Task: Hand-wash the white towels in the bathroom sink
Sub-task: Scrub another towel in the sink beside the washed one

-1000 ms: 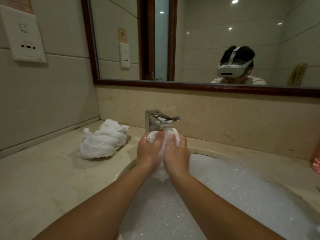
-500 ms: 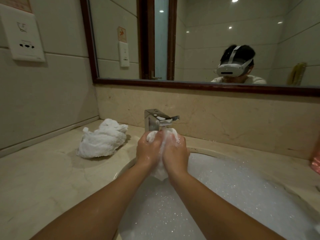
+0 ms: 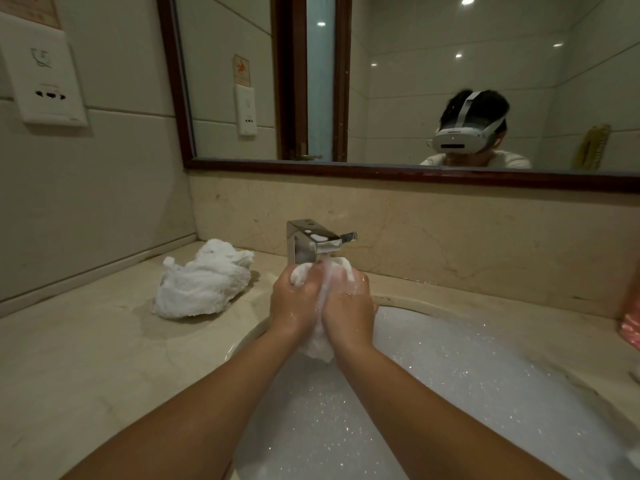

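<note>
Scrub step: left hand [image 3: 294,303] and right hand [image 3: 349,306] clench soapy white towel [image 3: 317,346] under chrome faucet [image 3: 311,242]; next, wring downward.

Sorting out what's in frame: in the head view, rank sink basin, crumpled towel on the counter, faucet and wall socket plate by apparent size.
1. sink basin, foam-filled
2. crumpled towel
3. wall socket plate and faucet: too alike to rank, and at different distances.
</note>
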A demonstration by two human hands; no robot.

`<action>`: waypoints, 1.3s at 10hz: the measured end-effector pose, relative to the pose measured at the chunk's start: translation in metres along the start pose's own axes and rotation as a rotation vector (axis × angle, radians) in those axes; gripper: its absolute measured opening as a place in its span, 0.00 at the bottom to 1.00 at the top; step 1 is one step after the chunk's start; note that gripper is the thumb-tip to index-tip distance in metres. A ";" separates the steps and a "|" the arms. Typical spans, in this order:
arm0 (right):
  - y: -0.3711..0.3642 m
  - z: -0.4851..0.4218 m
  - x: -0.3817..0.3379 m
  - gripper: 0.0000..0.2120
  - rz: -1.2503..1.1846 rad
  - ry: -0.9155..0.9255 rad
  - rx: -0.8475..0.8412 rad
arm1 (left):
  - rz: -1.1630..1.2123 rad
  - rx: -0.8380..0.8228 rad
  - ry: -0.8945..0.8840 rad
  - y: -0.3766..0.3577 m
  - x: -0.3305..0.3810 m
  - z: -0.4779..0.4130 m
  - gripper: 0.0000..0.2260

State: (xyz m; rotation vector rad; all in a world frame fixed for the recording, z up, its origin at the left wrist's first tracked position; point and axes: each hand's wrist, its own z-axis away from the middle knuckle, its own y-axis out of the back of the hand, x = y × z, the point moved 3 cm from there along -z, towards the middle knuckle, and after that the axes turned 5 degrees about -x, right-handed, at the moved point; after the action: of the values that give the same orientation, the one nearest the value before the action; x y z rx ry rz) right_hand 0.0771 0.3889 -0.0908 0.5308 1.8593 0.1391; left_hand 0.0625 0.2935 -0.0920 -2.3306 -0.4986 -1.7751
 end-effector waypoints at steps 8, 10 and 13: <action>0.004 0.009 -0.003 0.20 -0.364 -0.204 0.076 | 0.031 -0.015 -0.192 0.005 0.007 0.005 0.09; 0.003 0.007 -0.001 0.18 -0.367 -0.223 0.051 | 0.017 -0.034 -0.163 0.006 0.004 0.004 0.11; 0.001 0.003 0.008 0.19 -0.301 -0.260 0.001 | -0.043 -0.007 -0.053 0.001 0.001 0.002 0.18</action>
State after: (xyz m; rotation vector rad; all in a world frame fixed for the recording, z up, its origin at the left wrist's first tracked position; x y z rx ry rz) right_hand 0.0782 0.3926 -0.0981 0.2506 1.6618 -0.1271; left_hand 0.0644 0.2936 -0.0917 -2.3948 -0.5548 -1.7407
